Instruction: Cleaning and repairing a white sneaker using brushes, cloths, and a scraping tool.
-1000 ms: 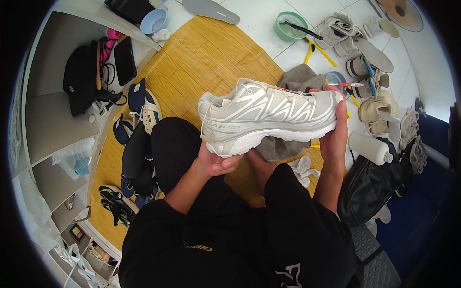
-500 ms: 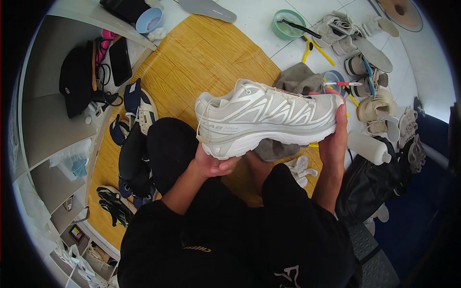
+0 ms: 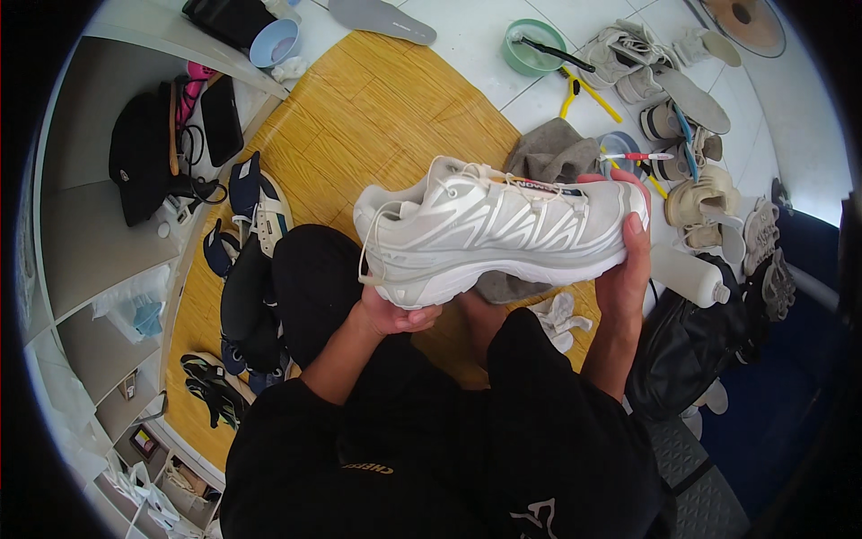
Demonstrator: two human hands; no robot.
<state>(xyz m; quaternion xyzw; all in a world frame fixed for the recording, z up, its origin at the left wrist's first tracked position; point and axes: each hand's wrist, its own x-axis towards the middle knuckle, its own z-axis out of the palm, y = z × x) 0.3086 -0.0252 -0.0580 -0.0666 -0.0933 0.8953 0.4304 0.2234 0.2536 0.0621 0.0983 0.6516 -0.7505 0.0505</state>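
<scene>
Nearest, the lap was covered by black clothing. Just beyond the knees, a pale grey-and-white shoe was held up by both bare hands, clear of the floor, its side turned to the view, its heel toward the left and its toe toward the right. The heel was supported from below by the left hand, with the fingers curled under the sole. The toe was gripped by the right hand, with the thumb on the near side. Cream laces were threaded across the upper, and a loose loop was seen hanging at the heel. By this view, the shoe was already lifted and firmly gripped, but not set down; no tool was held. From its pale upper, little dirt could be made out, though its far side was hidden.

Behind it, a crumpled grey cloth was partly covered. To the right, a white bottle was laid against a black bag, and a red-and-white brush was rested over a small clear bowl. Beyond these, a cluster of light shoes was left unhandled. Farthest off, a black-handled tool was propped in a green bowl, and a grey insole was laid by the yellow flooring.
</scene>
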